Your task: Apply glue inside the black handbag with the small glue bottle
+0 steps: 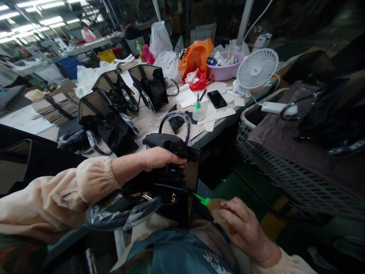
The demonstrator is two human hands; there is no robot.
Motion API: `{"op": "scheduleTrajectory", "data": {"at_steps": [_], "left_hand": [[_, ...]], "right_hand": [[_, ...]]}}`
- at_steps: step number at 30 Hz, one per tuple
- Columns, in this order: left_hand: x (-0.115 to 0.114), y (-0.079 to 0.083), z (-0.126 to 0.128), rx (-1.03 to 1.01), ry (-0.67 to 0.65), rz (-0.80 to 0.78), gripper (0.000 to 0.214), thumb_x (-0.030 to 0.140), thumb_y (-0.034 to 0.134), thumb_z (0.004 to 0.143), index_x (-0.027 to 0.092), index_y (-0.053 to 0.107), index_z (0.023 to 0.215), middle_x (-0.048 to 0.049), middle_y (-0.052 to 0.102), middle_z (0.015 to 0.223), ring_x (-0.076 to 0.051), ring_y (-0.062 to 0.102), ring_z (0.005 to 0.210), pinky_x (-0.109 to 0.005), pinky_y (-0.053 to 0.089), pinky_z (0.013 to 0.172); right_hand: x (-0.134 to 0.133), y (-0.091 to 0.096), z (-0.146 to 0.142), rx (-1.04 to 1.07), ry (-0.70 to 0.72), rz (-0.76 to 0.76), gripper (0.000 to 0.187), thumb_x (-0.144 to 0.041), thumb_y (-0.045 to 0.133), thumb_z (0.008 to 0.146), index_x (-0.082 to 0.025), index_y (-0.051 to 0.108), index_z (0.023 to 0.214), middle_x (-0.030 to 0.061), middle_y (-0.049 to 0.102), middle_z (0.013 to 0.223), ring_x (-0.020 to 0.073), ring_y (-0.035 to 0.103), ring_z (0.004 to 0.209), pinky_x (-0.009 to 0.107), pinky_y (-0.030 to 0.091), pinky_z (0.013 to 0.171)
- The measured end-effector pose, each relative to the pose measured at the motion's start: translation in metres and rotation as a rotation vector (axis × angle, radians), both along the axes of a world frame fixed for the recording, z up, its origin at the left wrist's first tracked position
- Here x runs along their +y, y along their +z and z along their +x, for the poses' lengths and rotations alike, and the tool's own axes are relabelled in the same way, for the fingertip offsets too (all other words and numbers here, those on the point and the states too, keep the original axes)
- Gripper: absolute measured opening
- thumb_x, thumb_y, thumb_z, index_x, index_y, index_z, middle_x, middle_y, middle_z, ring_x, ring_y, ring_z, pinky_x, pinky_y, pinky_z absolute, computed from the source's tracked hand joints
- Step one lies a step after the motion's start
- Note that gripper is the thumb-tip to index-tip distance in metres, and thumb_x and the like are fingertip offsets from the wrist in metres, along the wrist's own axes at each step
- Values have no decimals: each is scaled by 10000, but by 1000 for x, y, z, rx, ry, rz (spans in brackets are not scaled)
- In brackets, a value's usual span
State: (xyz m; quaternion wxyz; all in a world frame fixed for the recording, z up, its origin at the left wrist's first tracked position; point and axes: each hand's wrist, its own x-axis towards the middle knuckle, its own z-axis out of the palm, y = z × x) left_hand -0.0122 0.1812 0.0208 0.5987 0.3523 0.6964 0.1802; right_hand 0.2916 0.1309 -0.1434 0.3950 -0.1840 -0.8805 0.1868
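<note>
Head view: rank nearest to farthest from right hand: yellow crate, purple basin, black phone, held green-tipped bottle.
1. Green-tipped bottle: in the right hand
2. Black phone: on the table ahead
3. Purple basin: beyond the phone
4. Yellow crate: far background, left

Over on the bench (148,123), a white fan (257,70) stands near a lilac basin (225,72); an orange bag (196,53) slumps beside it, and a black phone (217,99) lies close by.

No word reads clearly: black lettering on the crumpled white plastic bag (167,65), white-and-red print on the dark teal cloth apron (182,253) and a mark on the round white plastic fan (258,68) are illegible.
</note>
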Motion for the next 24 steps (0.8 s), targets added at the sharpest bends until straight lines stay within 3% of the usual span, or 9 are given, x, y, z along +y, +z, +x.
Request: {"op": "scheduleTrajectory", "data": {"at_steps": [5,12,17,21,24], "left_hand": [[2,-2,1,0,4,0,533,588,897,404,185,791,737,-36,766,822,-213,672,758,-279,533,681],[1,-3,-1,37,-77,53,443,564,843,539,206,799,796,-45,781,897,-256,689,852,-320,548,737],[3,-3,-1,110,-101,52,470,597,847,503,219,803,778,-34,784,915,-252,695,892,-280,533,737],[2,-4,-1,76,-96,25,484,596,831,531,199,798,806,-50,781,909,-255,697,860,-304,536,742],[2,-4,1,76,-52,21,508,583,861,475,188,792,787,-48,776,890,-246,686,831,-317,535,738]], "right_hand": [[7,4,0,26,-9,69,354,14,550,796,-131,604,1114,138,569,1120,242,557,931,428,532,765],[2,0,1,-8,0,62,348,18,505,801,-144,615,1088,124,603,1059,227,576,906,436,552,787],[6,4,1,26,-13,60,366,3,533,798,-151,607,1121,131,595,1094,235,571,909,431,550,754],[6,5,0,-14,-29,36,309,-6,534,807,-165,620,1057,108,617,1018,210,573,845,382,548,710],[0,2,1,-15,-39,19,274,-22,536,819,-168,621,1035,103,622,1010,210,604,870,386,558,753]]}}
